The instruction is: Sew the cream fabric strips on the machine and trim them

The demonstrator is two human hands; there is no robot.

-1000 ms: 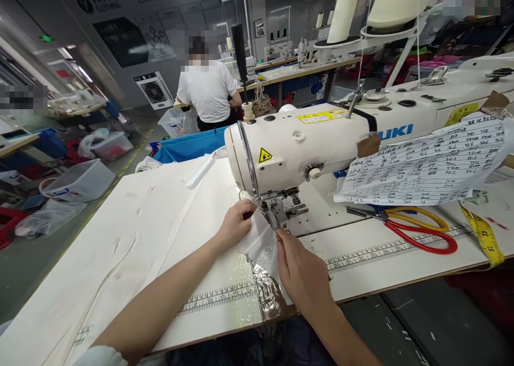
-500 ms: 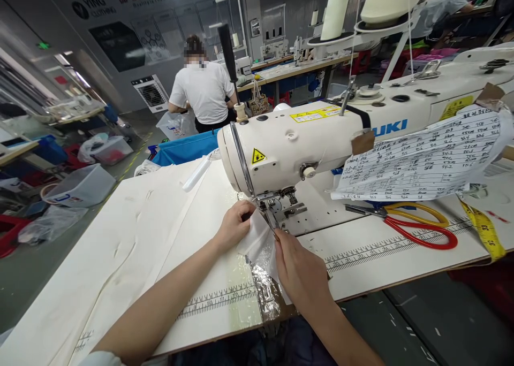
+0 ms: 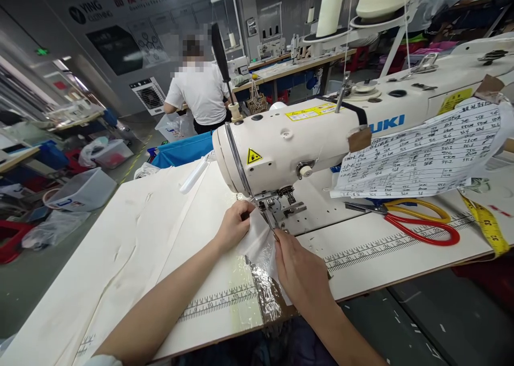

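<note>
A white sewing machine (image 3: 281,146) stands over the white table, its needle area low at the centre. Just left of the needle area, my left hand (image 3: 235,224) has its fingers closed on the edge of a thin white fabric (image 3: 259,243). My right hand (image 3: 299,261) grips slim metal tweezers (image 3: 269,219), whose tips point up and left under the machine head. The fabric lies between both hands, partly over a taped patch of the table. Where the tweezer tips end is too small to make out.
Red and yellow scissors (image 3: 421,227) lie right of the machine beside a yellow tape measure (image 3: 485,224). A handwritten sheet (image 3: 417,154) hangs on the machine. Long white fabric (image 3: 132,232) covers the table's left. A person in a white shirt (image 3: 201,93) sits beyond.
The camera view has shifted slightly, and the seated person has leaned a little to the left. Both my hands keep nearly the same place and hold.
</note>
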